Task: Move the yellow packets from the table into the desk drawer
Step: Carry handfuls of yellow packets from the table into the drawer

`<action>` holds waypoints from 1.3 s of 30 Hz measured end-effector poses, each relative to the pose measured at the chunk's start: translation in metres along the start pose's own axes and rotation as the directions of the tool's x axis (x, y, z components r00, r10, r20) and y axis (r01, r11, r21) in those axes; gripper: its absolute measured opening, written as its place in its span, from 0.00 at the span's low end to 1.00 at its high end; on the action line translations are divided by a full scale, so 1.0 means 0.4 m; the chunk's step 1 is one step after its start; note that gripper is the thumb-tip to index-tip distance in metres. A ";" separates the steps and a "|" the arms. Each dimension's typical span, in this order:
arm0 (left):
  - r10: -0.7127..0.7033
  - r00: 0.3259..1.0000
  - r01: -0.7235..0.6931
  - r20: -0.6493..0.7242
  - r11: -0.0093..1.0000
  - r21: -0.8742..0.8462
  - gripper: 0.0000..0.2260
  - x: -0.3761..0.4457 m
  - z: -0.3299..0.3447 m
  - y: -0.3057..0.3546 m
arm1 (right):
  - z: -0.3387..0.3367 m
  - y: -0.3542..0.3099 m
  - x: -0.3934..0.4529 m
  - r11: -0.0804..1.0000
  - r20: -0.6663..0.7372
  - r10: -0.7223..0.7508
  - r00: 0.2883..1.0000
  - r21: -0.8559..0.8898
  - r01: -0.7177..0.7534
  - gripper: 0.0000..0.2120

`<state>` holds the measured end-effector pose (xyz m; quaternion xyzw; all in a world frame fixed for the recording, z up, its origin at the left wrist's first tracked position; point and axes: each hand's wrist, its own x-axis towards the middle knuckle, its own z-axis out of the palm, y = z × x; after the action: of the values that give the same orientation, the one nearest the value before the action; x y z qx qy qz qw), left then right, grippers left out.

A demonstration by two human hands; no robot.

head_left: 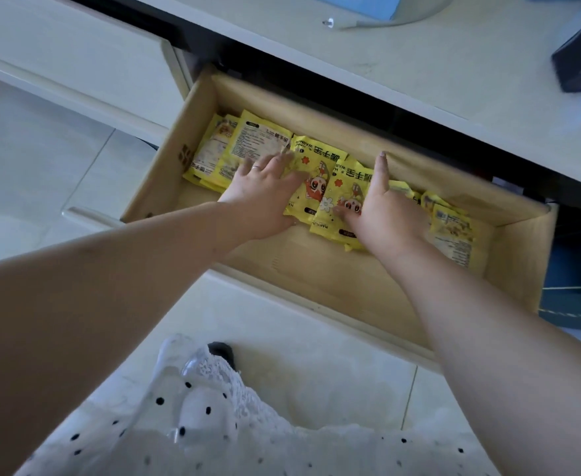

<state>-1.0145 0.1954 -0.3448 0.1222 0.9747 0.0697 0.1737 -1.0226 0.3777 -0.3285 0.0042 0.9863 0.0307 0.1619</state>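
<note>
Drawer point(165, 156) pulled open under bench point(419, 56). Packets point(244, 142) lie in row along drawer's far side: back-side-up ones left of left hand point(265, 197), more right of right hand point(385, 214). Left fingers point(275, 163) spread flat, pressing on packets, gripping nothing. Two cartoon-printed packets between hands, touching both. Right fingers point(380, 166) straight, together, edge-on against packets; thumb on packet face, no grip closed.

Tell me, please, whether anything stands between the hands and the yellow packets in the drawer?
Nothing visible does. The left hand and the right hand both lie directly on the yellow packets, which are already inside the open drawer.
</note>
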 end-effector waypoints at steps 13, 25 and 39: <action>-0.416 0.905 0.282 0.087 0.434 -0.856 0.13 -0.222 -0.147 0.071 | -0.152 0.009 -0.173 0.708 0.150 -0.103 0.983 0.706 -0.033 0.17; -0.601 0.765 0.382 0.232 0.132 -0.915 0.07 -0.771 -0.630 0.195 | -0.710 -0.036 -0.625 0.621 0.235 -0.251 0.939 0.783 -0.030 0.25; -0.835 0.452 0.228 0.314 -0.233 -0.946 0.12 -1.462 -0.826 0.386 | -0.972 -0.161 -1.120 0.612 0.253 -0.676 0.692 0.716 0.336 0.11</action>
<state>-0.5670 0.1593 0.1778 -0.5102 0.6111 0.6046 -0.0250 -0.7224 0.2823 0.1783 -0.2257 0.8168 -0.3458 0.4030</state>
